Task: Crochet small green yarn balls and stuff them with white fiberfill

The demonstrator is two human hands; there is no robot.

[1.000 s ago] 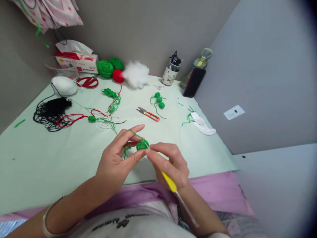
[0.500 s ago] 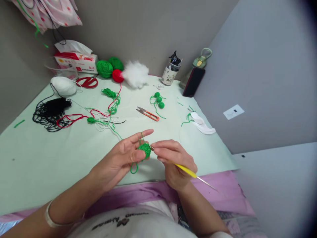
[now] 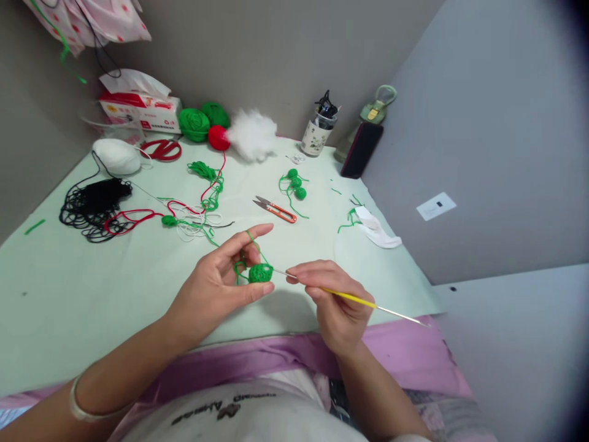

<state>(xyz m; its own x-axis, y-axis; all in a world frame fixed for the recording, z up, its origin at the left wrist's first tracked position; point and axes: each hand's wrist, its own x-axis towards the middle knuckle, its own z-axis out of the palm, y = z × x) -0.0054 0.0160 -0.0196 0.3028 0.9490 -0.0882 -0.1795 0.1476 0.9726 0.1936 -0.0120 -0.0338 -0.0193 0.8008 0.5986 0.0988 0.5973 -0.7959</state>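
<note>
Left grip: the left hand (image 3: 209,288) was nearly closed, its thumb and fingers pinching the green crochet piece (image 3: 261,273), with green working yarn (image 3: 257,247) looped over the extended index finger.
Right grip: the right hand (image 3: 338,304) was closed in a pencil-like pinch on the yellow-handled crochet hook (image 3: 352,298), whose tip met the piece at its 3 o'clock edge.
12 o'clock from the piece: orange-handled thread snips (image 3: 276,210) lay near, blades slightly apart; beyond sat white stuffing (image 3: 253,136).
1 o'clock: three small green crocheted balls (image 3: 296,183) with loose tails, then a pen jar (image 3: 316,136) and a dark phone (image 3: 362,151) that hid part of the green bottle (image 3: 352,140).
2 o'clock: a white cloth piece (image 3: 377,228) lay beside green yarn scraps.
10 o'clock: black yarn (image 3: 96,205), a white yarn ball (image 3: 116,156) and a tangle of red, white and green strands.
11 o'clock: red-handled scissors (image 3: 161,150), green yarn balls (image 3: 194,124) and a tissue box (image 3: 142,113).
Writing: red and dark print on the tissue box was too small to read; lettering on the white shirt (image 3: 239,420) was inverted and unclear; the jar's label bore a leafy print.
</note>
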